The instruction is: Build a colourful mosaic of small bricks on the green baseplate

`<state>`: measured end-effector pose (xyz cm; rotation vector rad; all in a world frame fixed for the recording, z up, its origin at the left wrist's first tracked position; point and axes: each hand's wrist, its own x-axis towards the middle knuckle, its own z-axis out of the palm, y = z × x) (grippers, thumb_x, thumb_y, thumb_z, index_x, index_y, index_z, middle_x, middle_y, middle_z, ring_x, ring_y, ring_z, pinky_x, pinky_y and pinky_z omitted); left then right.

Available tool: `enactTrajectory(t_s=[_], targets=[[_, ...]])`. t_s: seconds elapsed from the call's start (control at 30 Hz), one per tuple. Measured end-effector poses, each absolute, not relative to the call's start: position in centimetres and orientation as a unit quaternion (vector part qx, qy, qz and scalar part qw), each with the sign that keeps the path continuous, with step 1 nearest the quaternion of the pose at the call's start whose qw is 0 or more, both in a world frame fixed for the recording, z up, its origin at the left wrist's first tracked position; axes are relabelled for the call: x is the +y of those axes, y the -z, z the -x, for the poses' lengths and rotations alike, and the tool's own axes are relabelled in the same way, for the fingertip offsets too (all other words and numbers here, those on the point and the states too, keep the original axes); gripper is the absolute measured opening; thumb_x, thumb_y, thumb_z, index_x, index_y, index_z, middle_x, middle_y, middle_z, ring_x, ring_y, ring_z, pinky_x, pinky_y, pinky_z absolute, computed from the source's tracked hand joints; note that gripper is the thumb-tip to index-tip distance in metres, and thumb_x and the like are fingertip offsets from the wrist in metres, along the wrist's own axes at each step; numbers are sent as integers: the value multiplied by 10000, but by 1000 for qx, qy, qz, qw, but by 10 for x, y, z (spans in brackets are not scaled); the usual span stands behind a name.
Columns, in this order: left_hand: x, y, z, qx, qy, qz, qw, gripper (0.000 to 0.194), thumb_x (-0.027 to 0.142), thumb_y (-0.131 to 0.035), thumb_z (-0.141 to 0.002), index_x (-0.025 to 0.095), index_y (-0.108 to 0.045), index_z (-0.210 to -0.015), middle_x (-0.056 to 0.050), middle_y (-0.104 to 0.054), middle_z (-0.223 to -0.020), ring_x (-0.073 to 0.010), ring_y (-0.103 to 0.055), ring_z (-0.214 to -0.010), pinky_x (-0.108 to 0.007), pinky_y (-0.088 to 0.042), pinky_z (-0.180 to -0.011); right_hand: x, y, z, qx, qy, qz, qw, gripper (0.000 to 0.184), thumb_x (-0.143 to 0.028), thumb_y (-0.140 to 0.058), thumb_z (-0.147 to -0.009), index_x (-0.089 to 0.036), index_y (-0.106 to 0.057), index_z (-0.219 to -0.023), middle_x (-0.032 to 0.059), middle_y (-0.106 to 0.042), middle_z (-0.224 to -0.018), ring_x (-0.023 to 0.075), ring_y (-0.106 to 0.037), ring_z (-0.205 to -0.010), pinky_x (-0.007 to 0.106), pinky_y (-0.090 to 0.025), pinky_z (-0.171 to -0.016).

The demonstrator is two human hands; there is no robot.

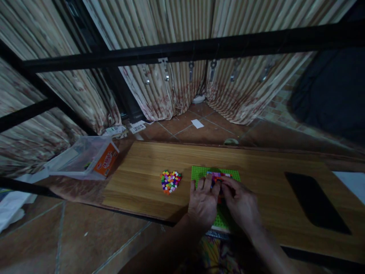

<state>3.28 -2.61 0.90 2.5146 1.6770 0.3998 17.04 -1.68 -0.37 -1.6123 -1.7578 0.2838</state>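
A green studded baseplate (199, 172) lies on the wooden table near its front edge. Coloured building bricks (219, 175), pink, purple, blue and red, sit on its middle, partly covered by my hands. My left hand (203, 199) rests over the plate's left side, its fingers stretched out and touching the bricks. From the right, my right hand (242, 199) reaches in with thumb and fingertips pinched together at the bricks. Whatever lies between those fingertips is hidden. To the left, a heart-shaped group of small multicoloured bricks (170, 182) lies on the wood.
Left of the wooden table (137, 163) stands a clear plastic box (82, 156) with an orange label. A flat black object (316, 201) lies on the table's right part. Across the view runs a dark metal bar (176, 53) with hanging clips, in front of striped curtains (159, 91).
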Motion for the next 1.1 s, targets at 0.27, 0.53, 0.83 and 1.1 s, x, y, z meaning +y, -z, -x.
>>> enactTrajectory(t_s=[0.27, 0.53, 0.83, 1.1], targets=[[-39, -7, -17, 535, -210, -815, 76, 544, 165, -462, -864, 210, -396, -1402, -127, -456, -1424, -287, -424, -1283, -527, -372, -1064, -25, -24, -150, -685, -126, 590, 409, 263, -367, -495, -895, -222, -681, -1011, 64, -722, -1001, 210, -682, -876, 345, -537, -779], [-71, 12, 52, 589, -293, -749, 77, 560, 29, -481, -779, 173, -482, -1320, -126, -508, -1358, -251, -473, -1241, -448, -427, -1041, 21, -24, -75, -807, -128, 506, 278, 271, -92, -465, -851, -179, -681, -989, 86, -702, -973, 218, -646, -921, 332, -493, -830], [-64, 30, 97, 658, -317, -682, 26, 348, 114, -452, -889, 174, -537, -1221, -108, -589, -1220, -218, -547, -1132, -415, -483, -980, 49, 19, -46, -831, -126, 512, 176, 165, -98, -579, -786, -204, -700, -820, 66, -668, -856, 185, -641, -828, 277, -480, -763], [-56, 39, 100, 670, -315, -672, 11, 317, 141, -470, -896, 168, -549, -1201, -107, -591, -1225, -224, -554, -1123, -412, -484, -973, 38, 27, -49, -802, -144, 534, 226, 120, -116, -607, -773, -218, -669, -774, 37, -663, -816, 176, -639, -753, 280, -479, -707]])
